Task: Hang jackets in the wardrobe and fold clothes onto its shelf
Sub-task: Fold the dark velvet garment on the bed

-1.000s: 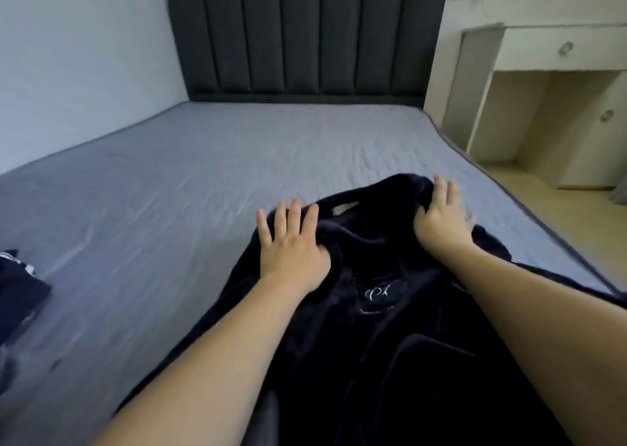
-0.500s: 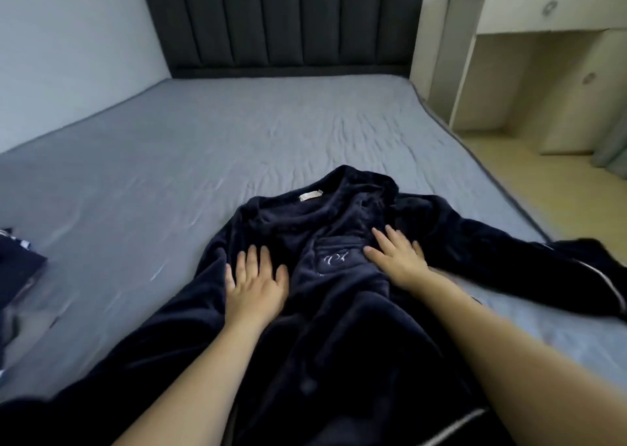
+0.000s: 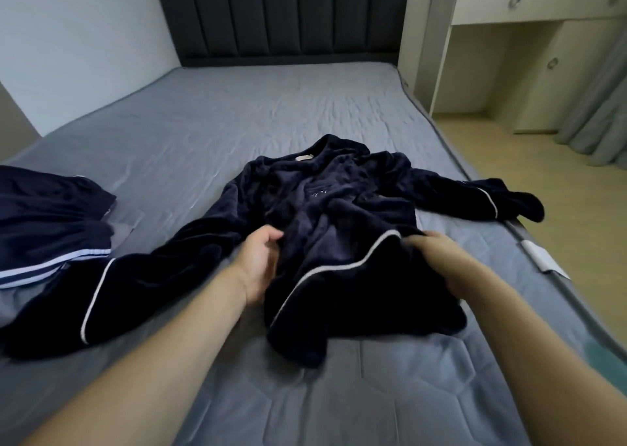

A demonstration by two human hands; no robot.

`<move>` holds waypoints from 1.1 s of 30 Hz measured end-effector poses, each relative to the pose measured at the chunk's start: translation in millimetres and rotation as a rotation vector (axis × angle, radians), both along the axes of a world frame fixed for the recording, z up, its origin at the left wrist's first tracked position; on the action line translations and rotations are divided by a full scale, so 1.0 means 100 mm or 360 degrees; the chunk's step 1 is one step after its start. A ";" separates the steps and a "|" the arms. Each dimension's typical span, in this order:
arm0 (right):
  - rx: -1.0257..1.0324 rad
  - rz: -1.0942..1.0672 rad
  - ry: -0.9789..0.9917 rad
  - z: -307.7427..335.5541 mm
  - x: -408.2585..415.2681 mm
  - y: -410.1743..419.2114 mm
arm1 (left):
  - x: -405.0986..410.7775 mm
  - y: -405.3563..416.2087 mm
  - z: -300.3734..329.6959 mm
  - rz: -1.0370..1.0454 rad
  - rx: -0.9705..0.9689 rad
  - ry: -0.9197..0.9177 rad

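Folding the top point(image 3: 339, 215) on the bed point(image 3: 305, 106).
Both hands, left point(image 3: 259, 259) and right point(image 3: 437, 259), seemingly pinch its hem; lift evenly, crease straight.

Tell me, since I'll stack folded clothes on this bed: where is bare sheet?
Bare sheet runs between the navy fleece top and the headboard, and along the near edge. The middle is crowded, with striped navy clothing far left.

Single head-worn wide-angle view, looking forward and down along the bed point(image 3: 305, 113) toward the headboard point(image 3: 288, 14) — near over both forearms, floor at right edge.
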State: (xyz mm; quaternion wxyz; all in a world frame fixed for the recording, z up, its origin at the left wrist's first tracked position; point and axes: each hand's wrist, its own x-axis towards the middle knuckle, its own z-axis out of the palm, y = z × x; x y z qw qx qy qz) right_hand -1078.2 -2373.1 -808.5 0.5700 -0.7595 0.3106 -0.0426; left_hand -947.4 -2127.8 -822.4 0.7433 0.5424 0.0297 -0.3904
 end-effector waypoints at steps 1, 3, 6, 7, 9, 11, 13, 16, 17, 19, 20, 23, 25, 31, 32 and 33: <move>0.0391 -0.0057 -0.0166 0.09 -0.05 0.04 | -0.07 -0.02 0.06 -0.0051 -0.0144 0.0007; 0.0909 -0.0107 -0.0532 0.24 -0.13 0.04 | -0.27 -0.09 0.19 -0.0081 -0.0323 -0.0039; 0.0924 -0.0213 -0.0641 0.26 -0.21 0.01 | -0.45 -0.24 0.42 -0.0149 -0.0264 -0.0170; 0.0874 -0.0179 -0.0532 0.26 -0.26 0.03 | -0.44 -0.24 0.53 -0.0146 -0.0233 -0.0196; 0.0518 -0.0133 -0.0102 0.13 -0.32 -0.06 | -0.30 -0.12 0.80 -0.0050 -0.0071 -0.0365; 0.0030 -0.0263 0.0324 0.01 -0.43 -0.21 | -0.14 0.19 1.09 -0.0056 0.0666 -0.0960; -0.0190 -0.0367 0.0369 -0.01 -0.46 -0.35 | -0.05 0.52 1.20 -0.0438 0.1875 -0.1471; -0.0207 -0.0273 0.0234 0.03 -0.35 -0.39 | -0.28 0.69 1.00 -0.0998 0.2842 -0.1346; -0.0091 -0.0204 0.0213 0.04 -0.31 -0.33 | -0.43 0.65 0.86 -0.1042 0.2933 -0.1426; 0.0139 -0.0071 0.0308 0.01 -0.28 -0.19 | -0.69 0.51 0.50 -0.1149 0.2739 -0.2017; 0.0134 0.0019 0.0392 -0.02 -0.30 -0.13 | -0.83 0.44 0.35 -0.1230 0.2439 -0.2208; 0.0122 0.0168 0.0533 0.03 -0.44 -0.12 | -1.06 0.34 0.08 -0.1619 0.2171 -0.2205; 0.0587 0.0109 0.0174 0.14 -0.52 -0.26 | -1.00 0.32 0.11 -0.1519 0.2408 -0.2304; 0.0657 -0.0338 0.0188 -0.14 -0.81 -0.47 | -0.54 0.25 0.62 0.0076 0.2206 -0.3054; 0.0352 -0.0313 0.0418 -0.19 -0.79 -0.47 | -0.51 0.32 0.59 0.0058 0.2284 -0.2952; 0.0082 -0.0344 0.0527 -0.17 -0.74 -0.48 | -0.47 0.40 0.52 0.0050 0.2345 -0.2759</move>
